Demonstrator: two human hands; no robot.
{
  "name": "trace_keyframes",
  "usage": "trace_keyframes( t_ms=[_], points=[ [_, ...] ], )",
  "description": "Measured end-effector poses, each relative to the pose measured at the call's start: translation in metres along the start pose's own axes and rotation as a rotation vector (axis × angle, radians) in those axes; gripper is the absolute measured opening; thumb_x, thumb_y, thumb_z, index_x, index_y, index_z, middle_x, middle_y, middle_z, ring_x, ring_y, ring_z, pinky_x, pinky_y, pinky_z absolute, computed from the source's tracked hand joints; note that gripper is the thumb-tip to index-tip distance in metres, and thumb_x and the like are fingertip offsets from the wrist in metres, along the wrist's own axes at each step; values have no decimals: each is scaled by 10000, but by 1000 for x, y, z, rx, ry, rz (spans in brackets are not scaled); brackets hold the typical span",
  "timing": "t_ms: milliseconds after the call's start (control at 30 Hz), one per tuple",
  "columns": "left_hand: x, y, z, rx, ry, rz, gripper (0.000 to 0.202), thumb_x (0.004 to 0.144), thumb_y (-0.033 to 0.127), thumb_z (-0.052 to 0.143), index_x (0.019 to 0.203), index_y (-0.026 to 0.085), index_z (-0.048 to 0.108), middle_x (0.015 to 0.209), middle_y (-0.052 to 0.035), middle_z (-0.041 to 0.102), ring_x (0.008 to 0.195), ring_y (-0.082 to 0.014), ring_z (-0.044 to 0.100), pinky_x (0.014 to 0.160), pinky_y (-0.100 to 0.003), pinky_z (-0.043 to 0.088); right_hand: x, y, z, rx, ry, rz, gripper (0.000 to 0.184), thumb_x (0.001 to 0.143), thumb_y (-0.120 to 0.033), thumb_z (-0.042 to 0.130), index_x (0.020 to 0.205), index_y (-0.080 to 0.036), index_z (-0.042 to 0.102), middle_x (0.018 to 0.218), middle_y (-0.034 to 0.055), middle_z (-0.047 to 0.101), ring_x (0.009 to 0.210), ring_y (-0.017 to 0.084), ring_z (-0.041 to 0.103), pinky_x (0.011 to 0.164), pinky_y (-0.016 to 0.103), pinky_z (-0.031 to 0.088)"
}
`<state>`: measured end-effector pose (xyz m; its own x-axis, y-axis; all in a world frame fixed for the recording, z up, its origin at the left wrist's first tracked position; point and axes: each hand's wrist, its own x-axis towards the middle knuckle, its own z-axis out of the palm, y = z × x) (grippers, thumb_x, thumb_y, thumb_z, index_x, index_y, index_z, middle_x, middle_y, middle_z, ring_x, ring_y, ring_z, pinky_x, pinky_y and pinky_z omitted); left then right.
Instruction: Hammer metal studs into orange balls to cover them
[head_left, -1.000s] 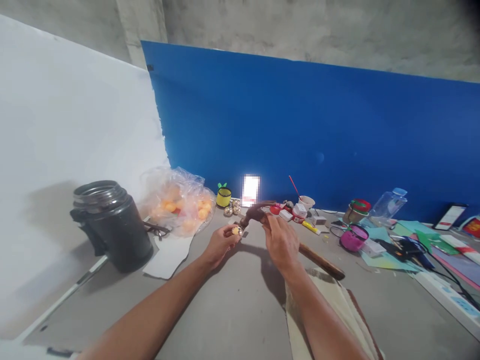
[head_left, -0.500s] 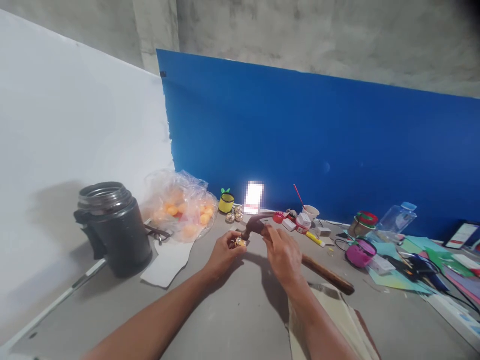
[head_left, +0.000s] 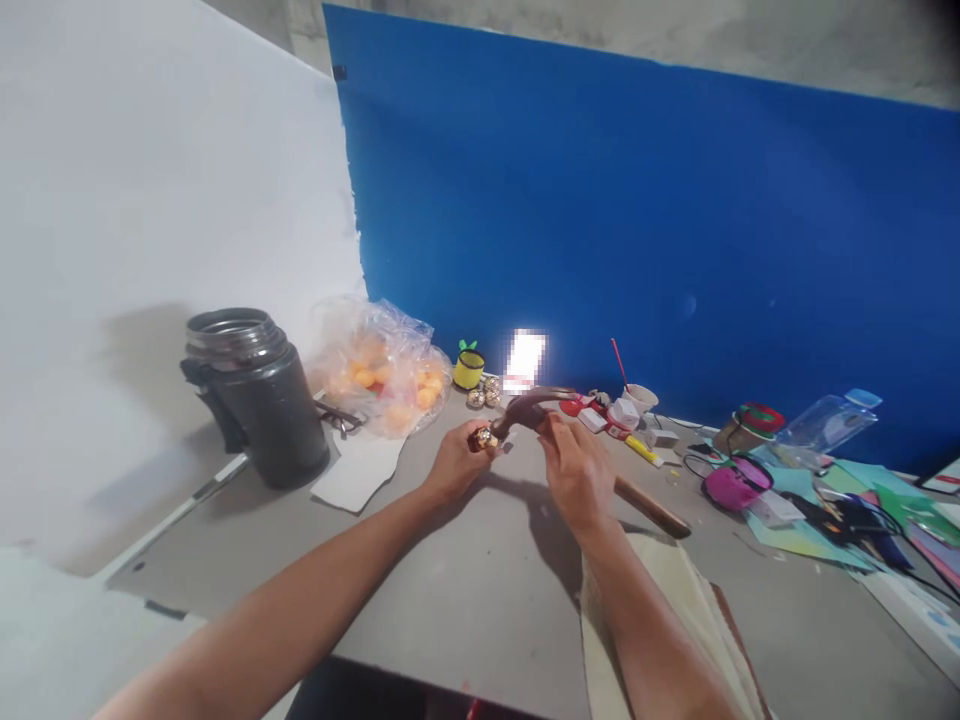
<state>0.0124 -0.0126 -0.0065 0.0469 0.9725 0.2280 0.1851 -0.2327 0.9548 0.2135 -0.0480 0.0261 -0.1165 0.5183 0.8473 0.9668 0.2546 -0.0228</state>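
My left hand (head_left: 459, 460) pinches a small shiny gold ball (head_left: 486, 438) between thumb and fingers, just above the table. My right hand (head_left: 577, 465) is closed round the wooden handle of a claw hammer (head_left: 654, 508), gripping close to its dark head. The hammer head (head_left: 529, 410) points left, its striking face right beside the gold ball; whether they touch I cannot tell. Behind my left hand, several similar gold balls (head_left: 476, 398) rest near a small yellow container (head_left: 469, 370) with a green top.
Left stand an open black flask (head_left: 259, 400), a plastic bag of orange pieces (head_left: 390, 375) and white paper (head_left: 360, 475). A paper cup (head_left: 640, 400), a pink pouch (head_left: 736, 483) and coloured papers (head_left: 799, 540) lie right. Beige cloth (head_left: 667, 600) lies under my right forearm.
The camera view has tilted downward, bringing the table's front edge into sight. The gold ball has turned slightly in my left hand. My right hand keeps its hold on the hammer.
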Motion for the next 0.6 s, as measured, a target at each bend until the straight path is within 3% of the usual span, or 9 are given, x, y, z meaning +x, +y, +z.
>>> trace_keyframes(
  t_ms=[133,267,400,500,600],
  points=[
    [3,-4,-1,-14,-53,-5,322,671,233,702,975,141,755,751,-3,662,687,-149,547,642,-258,424,0,-3,-1,10,-41,-104,240,1055,-268,532,1196,-207,717,866,60,731,799,182,626,778,312,389],
    [2,-1,-1,42,-71,-8,299,684,263,712,957,142,735,726,7,641,658,-140,522,611,-255,403,2,-2,-4,13,73,-77,225,1043,-255,560,1204,-183,701,931,79,741,845,189,636,809,313,402],
    [-1,2,2,7,-120,-43,214,733,344,730,816,157,668,621,41,554,559,-109,463,552,-252,362,2,-3,-3,2,40,-116,223,1051,-242,546,1201,-186,701,890,64,744,813,181,638,783,308,396],
    [-2,4,3,-40,-158,-76,252,747,373,734,861,157,671,615,46,552,529,-105,472,533,-251,373,3,-3,-3,5,61,-139,195,1042,-205,560,1164,-206,713,871,42,746,799,163,638,785,300,386],
    [-2,7,2,-57,-150,-74,323,736,382,754,957,152,699,641,40,579,553,-111,493,538,-246,387,5,0,-5,1,126,-82,213,1048,-273,570,1188,-185,705,910,65,744,825,179,634,801,306,394]
  ],
)
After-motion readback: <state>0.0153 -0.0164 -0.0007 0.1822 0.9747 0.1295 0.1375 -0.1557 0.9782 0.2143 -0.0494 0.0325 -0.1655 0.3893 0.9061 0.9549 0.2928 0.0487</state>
